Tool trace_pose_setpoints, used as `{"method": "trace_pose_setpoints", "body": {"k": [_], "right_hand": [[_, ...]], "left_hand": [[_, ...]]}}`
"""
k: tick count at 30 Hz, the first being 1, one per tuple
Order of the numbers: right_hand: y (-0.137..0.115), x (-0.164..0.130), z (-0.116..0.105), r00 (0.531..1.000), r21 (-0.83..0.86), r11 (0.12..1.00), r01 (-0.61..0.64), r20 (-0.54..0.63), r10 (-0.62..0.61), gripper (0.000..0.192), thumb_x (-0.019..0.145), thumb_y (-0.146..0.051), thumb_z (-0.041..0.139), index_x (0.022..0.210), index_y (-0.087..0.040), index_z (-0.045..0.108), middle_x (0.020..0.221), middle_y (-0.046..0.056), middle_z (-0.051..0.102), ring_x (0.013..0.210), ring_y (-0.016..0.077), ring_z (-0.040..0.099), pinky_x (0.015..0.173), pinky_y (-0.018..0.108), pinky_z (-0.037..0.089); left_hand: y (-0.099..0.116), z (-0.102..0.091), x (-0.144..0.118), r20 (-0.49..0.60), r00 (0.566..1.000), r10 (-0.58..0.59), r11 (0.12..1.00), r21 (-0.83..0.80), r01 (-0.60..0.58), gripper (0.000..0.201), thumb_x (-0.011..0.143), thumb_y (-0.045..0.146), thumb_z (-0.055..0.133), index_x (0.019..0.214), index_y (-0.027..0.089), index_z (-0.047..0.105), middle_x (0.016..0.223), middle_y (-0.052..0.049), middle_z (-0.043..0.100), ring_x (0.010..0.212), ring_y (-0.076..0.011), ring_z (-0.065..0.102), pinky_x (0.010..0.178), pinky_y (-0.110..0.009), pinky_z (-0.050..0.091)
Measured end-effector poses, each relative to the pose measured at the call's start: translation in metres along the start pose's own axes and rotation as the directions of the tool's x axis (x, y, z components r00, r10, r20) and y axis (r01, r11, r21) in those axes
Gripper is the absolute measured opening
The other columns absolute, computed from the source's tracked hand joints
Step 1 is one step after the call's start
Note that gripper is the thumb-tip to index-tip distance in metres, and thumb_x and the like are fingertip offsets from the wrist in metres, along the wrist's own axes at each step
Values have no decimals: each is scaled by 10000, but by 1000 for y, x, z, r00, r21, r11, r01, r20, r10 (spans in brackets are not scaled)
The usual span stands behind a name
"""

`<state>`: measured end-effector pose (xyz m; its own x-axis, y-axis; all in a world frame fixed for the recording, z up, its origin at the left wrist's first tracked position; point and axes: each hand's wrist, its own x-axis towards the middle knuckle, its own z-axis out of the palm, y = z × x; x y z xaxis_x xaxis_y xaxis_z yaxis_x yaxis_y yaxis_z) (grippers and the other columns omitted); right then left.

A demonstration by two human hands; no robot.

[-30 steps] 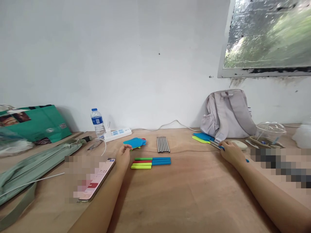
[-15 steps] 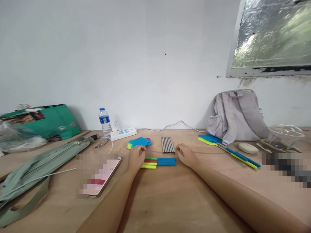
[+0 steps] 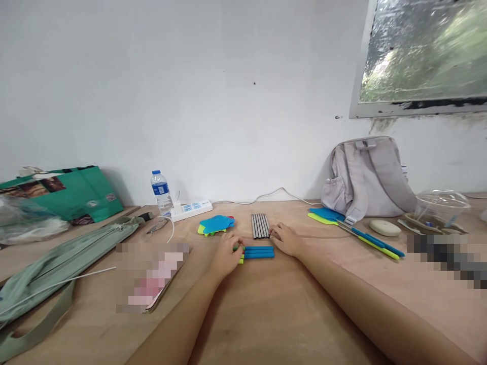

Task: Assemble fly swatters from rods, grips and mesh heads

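Observation:
My left hand (image 3: pixel 227 255) is bent over the left part of a group of coloured tubes, and its fingertips close around a green tube (image 3: pixel 239 248). Most of the red and yellow tubes beside it is hidden by this hand. To the right, blue tubes (image 3: pixel 259 252) continue the group, lying side by side. My right hand (image 3: pixel 287 240) rests with loosely curled, parted fingers. Its fingertips reach the right edge of a row of thin metal tubes (image 3: pixel 260 226). Behind my left hand lies a stack of flat blue, yellow and red pieces (image 3: pixel 216 223).
On the right lie flat paddles with blue and yellow handles (image 3: pixel 375 242), a grey backpack (image 3: pixel 371 177), a pale oval case (image 3: pixel 385 227) and a clear plastic lid (image 3: pixel 441 203). Leftward are a phone (image 3: pixel 163 276), a water bottle (image 3: pixel 160 190), a power strip (image 3: pixel 192 209) and a green bag (image 3: pixel 83 192).
My left hand has moved right and now covers the left part of the coloured tubes. My right hand has shifted left to the metal tubes. The view has shifted slightly.

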<state>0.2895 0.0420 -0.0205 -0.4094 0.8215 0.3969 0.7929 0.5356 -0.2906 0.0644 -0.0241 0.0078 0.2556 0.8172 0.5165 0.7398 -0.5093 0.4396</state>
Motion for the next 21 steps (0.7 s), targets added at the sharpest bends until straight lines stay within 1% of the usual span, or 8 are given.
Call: {"method": "trace_pose_setpoints", "body": {"k": [3, 8, 13, 16, 19, 21], "right_hand": [[1, 0, 0, 1000, -34, 999, -13, 17, 14, 205, 809, -273, 444, 988, -220, 529, 868, 35, 499, 841, 164, 481, 739, 265, 311], [2, -1, -2, 999, -79, 996, -32, 32, 34, 226, 802, -287, 448, 1006, -222, 522, 879, 41, 504, 858, 175, 477, 744, 272, 304], [-2, -1, -3, 998, -110, 993, -41, 49, 47, 168, 804, -237, 430, 920, -218, 549, 920, 46, 524, 874, 173, 483, 765, 274, 299], [1, 0, 0, 992, -118, 985, -124, 14, 126, 152, 806, -253, 422, 873, -181, 538, 903, 75, 540, 848, 188, 494, 731, 283, 315], [9, -1, 2, 971, -102, 966, -238, -26, 236, 159, 803, -273, 423, 854, -155, 516, 855, 104, 563, 785, 206, 514, 670, 294, 333], [16, -3, 1, 959, -71, 956, -284, -39, 282, 164, 805, -285, 426, 857, -155, 511, 833, 110, 580, 775, 215, 527, 656, 300, 341]], "left_hand": [[4, 1, -2, 76, 996, 52, 999, 11, -53, 180, 725, 131, 429, 740, 197, 595, 822, -38, 541, 853, -194, 484, 757, -331, 391], [8, 1, -4, 146, 983, 107, 992, 56, -116, 197, 732, 156, 440, 795, 211, 618, 836, -38, 533, 871, -193, 487, 765, -319, 387], [9, 1, -5, 200, 967, 155, 981, 87, -175, 196, 752, 190, 457, 839, 230, 627, 820, -34, 529, 851, -190, 485, 755, -316, 379], [8, 2, -6, 221, 960, 173, 977, 87, -195, 189, 754, 202, 464, 844, 234, 627, 809, -35, 530, 850, -191, 487, 762, -319, 376], [7, 3, -6, 234, 955, 183, 976, 77, -206, 187, 757, 196, 460, 846, 233, 620, 823, -36, 538, 870, -191, 487, 770, -316, 377], [7, 2, -6, 239, 953, 188, 975, 72, -210, 189, 757, 191, 455, 849, 233, 616, 831, -36, 544, 878, -192, 486, 776, -317, 377]]}}
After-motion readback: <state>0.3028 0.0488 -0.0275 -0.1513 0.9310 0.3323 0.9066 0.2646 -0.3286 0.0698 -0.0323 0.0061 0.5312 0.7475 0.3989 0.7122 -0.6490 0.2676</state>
